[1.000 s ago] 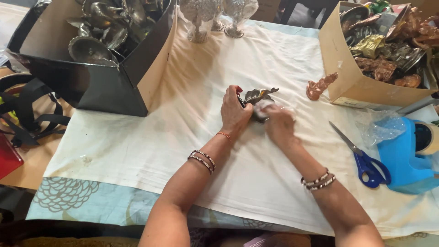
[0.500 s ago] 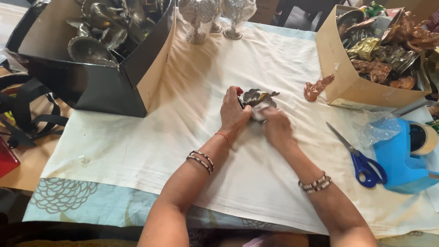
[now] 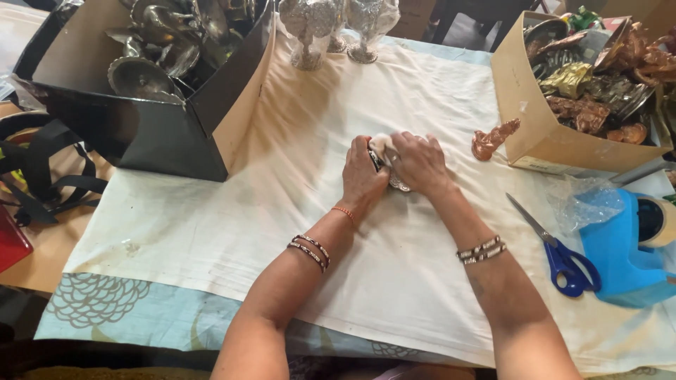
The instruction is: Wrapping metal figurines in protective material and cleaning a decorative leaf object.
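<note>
Both of my hands meet at the middle of the cream cloth (image 3: 282, 211) on the table. My left hand (image 3: 362, 179) grips a small dark metal piece (image 3: 399, 184), of which only slivers show between the hands. My right hand (image 3: 420, 163) covers that piece from above and presses a white wad of cloth or tissue (image 3: 381, 144) against it. Bangles sit on both wrists.
A black box (image 3: 151, 134) of silver metalware stands at the back left. A tan cardboard box (image 3: 539, 119) of metal items is at the back right, a copper figurine (image 3: 493, 138) beside it. Blue scissors (image 3: 563, 260), a blue tape dispenser (image 3: 627, 250) and crumpled plastic (image 3: 588, 204) lie at right. Silver goblets (image 3: 338, 28) stand at the back.
My right hand has moved up over the metal piece, which was plainly visible before and is now almost hidden. A white wad now shows between the hands.
</note>
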